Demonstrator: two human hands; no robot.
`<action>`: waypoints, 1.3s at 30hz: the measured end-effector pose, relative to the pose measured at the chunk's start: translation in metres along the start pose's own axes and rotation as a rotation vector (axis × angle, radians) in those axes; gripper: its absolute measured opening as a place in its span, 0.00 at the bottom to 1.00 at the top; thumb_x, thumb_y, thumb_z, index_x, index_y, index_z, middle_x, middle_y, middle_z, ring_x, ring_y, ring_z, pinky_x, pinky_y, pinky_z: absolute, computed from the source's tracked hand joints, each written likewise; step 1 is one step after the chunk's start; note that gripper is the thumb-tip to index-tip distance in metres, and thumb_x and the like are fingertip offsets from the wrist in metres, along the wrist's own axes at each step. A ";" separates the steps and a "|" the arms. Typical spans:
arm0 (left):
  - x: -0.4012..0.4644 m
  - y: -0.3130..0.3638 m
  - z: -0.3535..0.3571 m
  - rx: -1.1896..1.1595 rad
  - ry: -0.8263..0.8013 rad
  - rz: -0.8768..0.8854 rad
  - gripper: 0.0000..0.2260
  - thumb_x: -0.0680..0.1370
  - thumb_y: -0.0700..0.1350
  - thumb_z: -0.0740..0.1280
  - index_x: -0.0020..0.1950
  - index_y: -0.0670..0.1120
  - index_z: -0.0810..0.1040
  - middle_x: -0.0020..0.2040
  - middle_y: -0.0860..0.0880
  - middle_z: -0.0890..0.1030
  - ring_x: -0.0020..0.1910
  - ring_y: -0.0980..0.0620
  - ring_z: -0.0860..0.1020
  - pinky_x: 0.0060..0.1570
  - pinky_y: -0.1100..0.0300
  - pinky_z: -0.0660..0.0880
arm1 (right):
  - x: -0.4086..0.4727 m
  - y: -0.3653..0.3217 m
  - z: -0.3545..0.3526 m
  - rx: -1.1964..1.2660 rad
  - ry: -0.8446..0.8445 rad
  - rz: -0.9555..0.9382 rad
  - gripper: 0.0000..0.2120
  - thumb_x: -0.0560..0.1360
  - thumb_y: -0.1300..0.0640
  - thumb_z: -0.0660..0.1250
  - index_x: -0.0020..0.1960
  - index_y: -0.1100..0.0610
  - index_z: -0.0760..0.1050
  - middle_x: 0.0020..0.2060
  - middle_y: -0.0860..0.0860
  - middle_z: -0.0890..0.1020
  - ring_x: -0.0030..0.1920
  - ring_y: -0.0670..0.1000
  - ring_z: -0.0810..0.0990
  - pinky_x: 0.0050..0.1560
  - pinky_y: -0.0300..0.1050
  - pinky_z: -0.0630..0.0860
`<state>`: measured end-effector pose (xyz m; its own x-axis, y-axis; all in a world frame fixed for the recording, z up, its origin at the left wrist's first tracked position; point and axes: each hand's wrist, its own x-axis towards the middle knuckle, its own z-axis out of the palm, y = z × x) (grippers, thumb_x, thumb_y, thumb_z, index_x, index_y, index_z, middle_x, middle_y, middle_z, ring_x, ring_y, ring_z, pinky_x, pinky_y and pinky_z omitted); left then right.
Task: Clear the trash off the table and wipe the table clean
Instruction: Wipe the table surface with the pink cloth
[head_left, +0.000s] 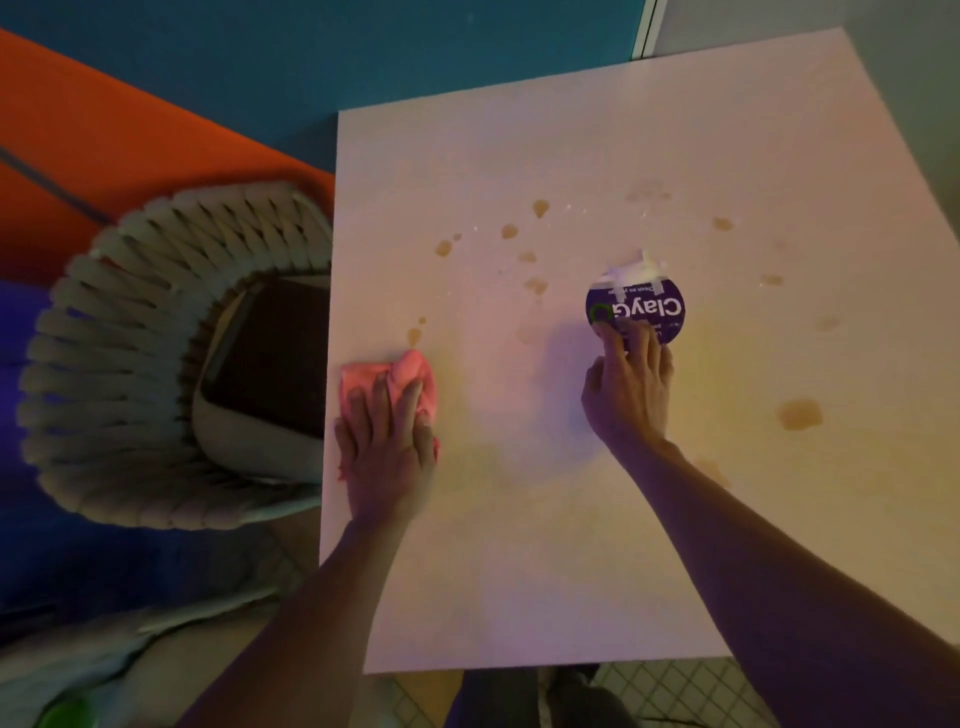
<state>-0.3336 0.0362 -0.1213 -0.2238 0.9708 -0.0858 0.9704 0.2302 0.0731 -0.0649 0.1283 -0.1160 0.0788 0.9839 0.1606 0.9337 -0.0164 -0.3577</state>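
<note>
A white square table (571, 545) carries several brown spill spots (799, 414), most of them near its middle. My left hand (387, 436) presses flat on a pink cloth (410, 371) at the table's left edge. A purple and white spray bottle (641, 299) stands near the centre, seen from above. My right hand (631, 384) reaches to it, fingers touching its near side; how firmly they hold it is unclear.
A woven cream chair (130, 364) with a dark seat cushion stands close against the table's left side. Orange and teal floor lies beyond. A wall edges the far right corner. My legs show under the table's near edge.
</note>
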 end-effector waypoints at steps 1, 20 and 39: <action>0.015 0.000 -0.001 -0.002 0.001 0.001 0.26 0.81 0.54 0.56 0.80 0.55 0.61 0.80 0.44 0.61 0.78 0.34 0.57 0.72 0.34 0.58 | 0.008 0.000 0.004 -0.027 -0.005 0.006 0.22 0.74 0.59 0.61 0.68 0.57 0.73 0.66 0.57 0.73 0.68 0.62 0.70 0.69 0.62 0.66; 0.137 0.139 0.004 -0.080 0.070 0.383 0.23 0.83 0.53 0.57 0.79 0.55 0.65 0.80 0.44 0.63 0.78 0.33 0.60 0.73 0.34 0.57 | 0.038 0.005 0.016 -0.011 0.086 0.001 0.23 0.75 0.59 0.58 0.69 0.59 0.74 0.68 0.59 0.73 0.71 0.64 0.68 0.73 0.63 0.61; 0.115 0.038 -0.017 -0.047 0.013 0.141 0.23 0.82 0.55 0.52 0.78 0.54 0.66 0.80 0.44 0.62 0.79 0.36 0.58 0.73 0.36 0.59 | 0.077 0.018 0.004 -0.010 0.041 -0.038 0.21 0.70 0.59 0.60 0.62 0.52 0.77 0.62 0.55 0.76 0.64 0.60 0.72 0.67 0.59 0.66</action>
<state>-0.3244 0.1580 -0.1119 -0.0874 0.9945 -0.0583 0.9870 0.0943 0.1304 -0.0436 0.2043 -0.1132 0.0570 0.9756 0.2120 0.9396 0.0194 -0.3417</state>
